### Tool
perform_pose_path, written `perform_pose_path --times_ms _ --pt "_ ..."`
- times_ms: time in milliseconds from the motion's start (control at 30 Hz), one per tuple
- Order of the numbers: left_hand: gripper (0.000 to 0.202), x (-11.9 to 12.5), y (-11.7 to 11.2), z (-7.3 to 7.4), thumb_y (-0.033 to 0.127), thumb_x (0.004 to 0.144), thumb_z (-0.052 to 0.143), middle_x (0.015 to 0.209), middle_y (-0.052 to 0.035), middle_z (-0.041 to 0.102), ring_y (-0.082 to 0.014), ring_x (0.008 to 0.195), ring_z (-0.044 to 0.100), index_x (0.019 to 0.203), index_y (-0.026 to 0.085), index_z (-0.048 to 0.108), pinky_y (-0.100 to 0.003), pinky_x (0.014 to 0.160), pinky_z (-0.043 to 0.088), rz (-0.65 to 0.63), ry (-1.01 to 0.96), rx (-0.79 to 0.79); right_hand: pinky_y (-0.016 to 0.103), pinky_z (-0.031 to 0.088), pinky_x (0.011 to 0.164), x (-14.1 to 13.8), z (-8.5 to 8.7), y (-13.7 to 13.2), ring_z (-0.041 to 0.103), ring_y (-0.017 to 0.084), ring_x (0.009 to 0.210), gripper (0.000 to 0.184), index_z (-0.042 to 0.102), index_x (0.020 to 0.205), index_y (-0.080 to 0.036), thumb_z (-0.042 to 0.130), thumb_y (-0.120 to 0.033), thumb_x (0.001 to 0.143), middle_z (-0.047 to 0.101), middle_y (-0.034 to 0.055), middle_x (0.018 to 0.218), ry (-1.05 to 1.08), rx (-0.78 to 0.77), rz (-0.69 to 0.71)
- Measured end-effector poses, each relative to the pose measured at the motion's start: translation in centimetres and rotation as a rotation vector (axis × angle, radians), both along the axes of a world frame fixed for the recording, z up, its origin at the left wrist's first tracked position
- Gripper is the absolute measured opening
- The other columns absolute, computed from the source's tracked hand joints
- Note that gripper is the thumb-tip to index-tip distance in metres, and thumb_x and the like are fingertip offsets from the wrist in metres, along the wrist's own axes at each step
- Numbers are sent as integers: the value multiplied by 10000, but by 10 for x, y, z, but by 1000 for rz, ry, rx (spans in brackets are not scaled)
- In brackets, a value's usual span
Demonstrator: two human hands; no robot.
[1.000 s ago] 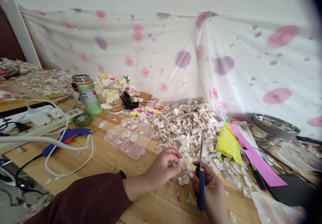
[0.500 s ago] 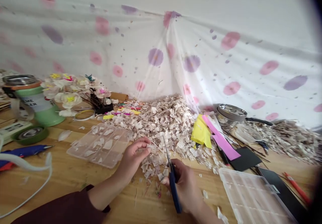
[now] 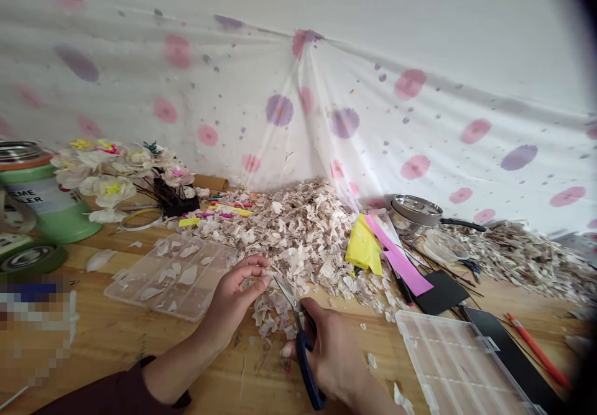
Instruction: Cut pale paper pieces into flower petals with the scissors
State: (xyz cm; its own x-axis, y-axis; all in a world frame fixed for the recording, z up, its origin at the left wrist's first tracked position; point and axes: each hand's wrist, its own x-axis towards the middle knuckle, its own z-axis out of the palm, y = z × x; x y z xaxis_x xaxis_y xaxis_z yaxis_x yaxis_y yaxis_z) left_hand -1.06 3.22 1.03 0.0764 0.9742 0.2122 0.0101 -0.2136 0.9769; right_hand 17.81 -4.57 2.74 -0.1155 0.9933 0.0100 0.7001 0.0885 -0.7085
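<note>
My left hand (image 3: 234, 293) pinches a small pale husk petal (image 3: 268, 271) between thumb and fingers, just above the near edge of a big heap of pale husk pieces (image 3: 298, 231). My right hand (image 3: 333, 356) grips blue-handled scissors (image 3: 298, 334), whose blades point up and left toward the pinched piece and almost touch it. Both hands hover over the wooden table (image 3: 121, 334). A dark red sleeve covers my left forearm.
A clear divided box (image 3: 170, 275) with several petals lies left of my hands; another clear box (image 3: 459, 365) sits at the right. Yellow and pink paper (image 3: 373, 247), a steel bowl (image 3: 415, 209), a green jar (image 3: 40, 194), tape roll and finished paper flowers (image 3: 119, 172) surround the heap.
The view has swung right, shifting everything leftward in frame. The scissors have tilted from upright to pointing left at the piece in my left hand.
</note>
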Motion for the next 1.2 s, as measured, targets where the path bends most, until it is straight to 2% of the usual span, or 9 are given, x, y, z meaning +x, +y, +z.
perform_pose_path --times_ms 233,400,600,700,833,1033,1200 --pt "129 1 -4 6 337 765 661 1123 -93 649 -312 1294 461 726 220 697 -460 1099 308 -86 6 10 233 237 507 -1 2 4 382 121 519 203 541 811 -227 655 -387 757 476 -65 575 -18 -3 37" --pt "132 0 -4 7 341 771 663 1124 -93 644 -309 1291 459 723 221 691 -462 1102 305 -102 7 13 235 251 519 0 -2 6 397 129 540 189 536 813 -222 644 -371 769 484 -60 593 -17 18 57" --pt "124 -3 3 4 333 777 665 1113 -84 641 -305 1279 458 715 227 665 -468 1100 301 -22 62 118 241 279 531 13 -7 11 460 154 561 208 525 954 -205 581 -333 799 526 -47 617 7 89 -127" --pt "105 -2 2 2 317 785 657 1128 -85 632 -308 1323 414 726 231 667 -470 1111 283 -20 102 187 244 284 529 20 -10 15 451 153 549 193 497 939 -209 563 -339 812 494 -63 597 64 99 -204" --pt "96 -2 0 4 305 790 653 1129 -83 629 -302 1336 399 728 234 665 -467 1115 275 -23 128 197 246 293 543 24 -13 18 448 152 566 176 467 870 -223 554 -371 833 472 -67 605 80 114 -250" --pt "127 -4 4 3 345 775 682 1118 -76 643 -297 1309 431 710 236 679 -452 1113 276 17 45 112 243 296 533 21 -16 18 460 154 558 234 493 871 -222 567 -440 833 499 -61 607 49 125 -232" --pt "165 -1 7 0 359 670 764 1108 -85 672 -319 1290 460 687 215 686 -479 1092 306 40 -211 -98 243 312 540 21 -16 17 486 160 574 202 517 902 -209 577 -376 807 542 -47 632 48 131 -208"
